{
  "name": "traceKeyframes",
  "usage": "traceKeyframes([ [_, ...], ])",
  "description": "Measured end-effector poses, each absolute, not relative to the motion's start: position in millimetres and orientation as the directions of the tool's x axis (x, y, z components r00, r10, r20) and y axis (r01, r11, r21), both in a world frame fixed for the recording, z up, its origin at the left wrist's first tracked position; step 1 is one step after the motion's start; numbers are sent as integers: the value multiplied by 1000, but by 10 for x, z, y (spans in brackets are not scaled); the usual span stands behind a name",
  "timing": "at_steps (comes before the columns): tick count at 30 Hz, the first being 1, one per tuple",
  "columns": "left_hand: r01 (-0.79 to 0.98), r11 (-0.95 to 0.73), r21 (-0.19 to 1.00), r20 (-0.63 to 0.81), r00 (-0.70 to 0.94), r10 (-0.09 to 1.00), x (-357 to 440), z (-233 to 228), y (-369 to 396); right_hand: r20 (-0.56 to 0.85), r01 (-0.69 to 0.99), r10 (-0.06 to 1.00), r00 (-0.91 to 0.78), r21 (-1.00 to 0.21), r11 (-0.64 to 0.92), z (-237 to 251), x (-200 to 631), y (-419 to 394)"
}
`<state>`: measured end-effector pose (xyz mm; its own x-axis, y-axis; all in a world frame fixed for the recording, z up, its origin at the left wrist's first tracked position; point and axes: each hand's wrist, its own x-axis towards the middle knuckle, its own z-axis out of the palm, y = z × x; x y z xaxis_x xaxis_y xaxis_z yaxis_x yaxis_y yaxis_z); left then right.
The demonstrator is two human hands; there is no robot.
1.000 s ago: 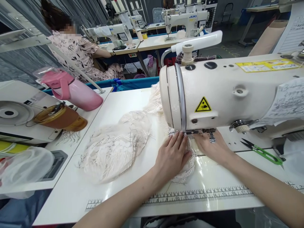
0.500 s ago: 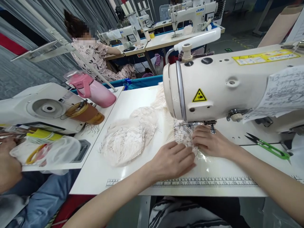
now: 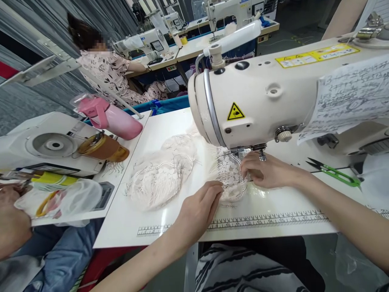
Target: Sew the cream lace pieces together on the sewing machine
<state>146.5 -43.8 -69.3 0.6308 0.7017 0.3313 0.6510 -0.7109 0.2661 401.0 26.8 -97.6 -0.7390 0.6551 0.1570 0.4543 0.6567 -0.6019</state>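
Observation:
Cream lace fabric with an openwork edge lies under the presser foot of a white sewing machine. My left hand is closed at the left side of the lace, with its bent fingertips pinching the border. My right hand sits just in front of the presser foot, its curled fingers closed on the lace's right edge. The thumb tip of that hand is partly hidden. More lace lies in a loose heap to the left, with thread ends sticking out.
Green-handled thread snips lie right of my right hand. A printed ruler runs along the table's front edge. At left are a pink bottle, a brown drink cup and a co-worker's hand. Another person sits beyond.
My left hand has moved left and back from the right hand, uncovering the lace between them. The right hand stays by the presser foot. The whole view has shifted slightly.

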Motion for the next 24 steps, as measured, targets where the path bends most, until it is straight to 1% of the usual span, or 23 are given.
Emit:
traceKeyframes([
  [1, 641, -718, 271, 295, 655, 696, 1466, -664, -427, 158, 451, 654, -740, -605, 656, -984, 4013, 273],
  [2, 617, -753, 229, 266, 704, 658, 1466, -655, -421, 164, 447, 651, -741, -604, 660, -994, 4015, 277],
  [4, 530, -846, 55, 242, 815, 526, 1459, -698, -424, 181, 443, 649, -739, -595, 671, -1013, 4019, 284],
  [6, 435, -891, -133, 252, 884, 394, 1447, -796, -443, 198, 438, 650, -734, -594, 675, -1021, 4024, 287],
  [7, 402, -893, -200, 268, 900, 345, 1439, -846, -455, 196, 435, 652, -732, -601, 670, -1016, 4027, 288],
  [8, 382, -893, -238, 287, 906, 311, 1432, -885, -466, 191, 433, 656, -730, -614, 660, -1006, 4031, 289],
  [9, 380, -892, -244, 307, 903, 300, 1425, -908, -473, 185, 428, 659, -729, -629, 650, -989, 4035, 290],
  [10, 400, -891, -216, 331, 888, 318, 1420, -908, -475, 180, 418, 659, -731, -644, 641, -967, 4038, 290],
  [11, 440, -885, -152, 355, 860, 366, 1416, -885, -471, 175, 409, 659, -731, -661, 629, -942, 4042, 291],
  [13, 554, -831, 46, 361, 766, 532, 1416, -781, -438, 154, 390, 663, -732, -703, 594, -892, 4048, 291],
  [14, 610, -780, 140, 329, 715, 617, 1422, -714, -407, 136, 383, 671, -729, -731, 564, -872, 4051, 291],
  [15, 649, -731, 211, 281, 676, 681, 1434, -647, -365, 113, 375, 680, -724, -763, 527, -857, 4054, 291],
  [16, 667, -700, 256, 224, 664, 714, 1451, -590, -314, 88, 369, 692, -717, -794, 483, -849, 4059, 292],
  [18, 646, -707, 289, 130, 705, 697, 1504, -535, -187, 52, 360, 717, -695, -838, 410, -844, 4072, 296],
  [20, 591, -757, 279, 104, 765, 636, 1575, -576, -49, 28, 370, 733, -680, -850, 375, -844, 4086, 305],
  [22, 557, -796, 238, 156, 787, 597, 1649, -691, 71, 22, 390, 740, -672, -839, 379, -835, 4094, 315],
  [24, 536, -819, 202, 254, 779, 573, 1705, -830, 149, 53, 392, 731, -681, -816, 425, -825, 4088, 317],
])
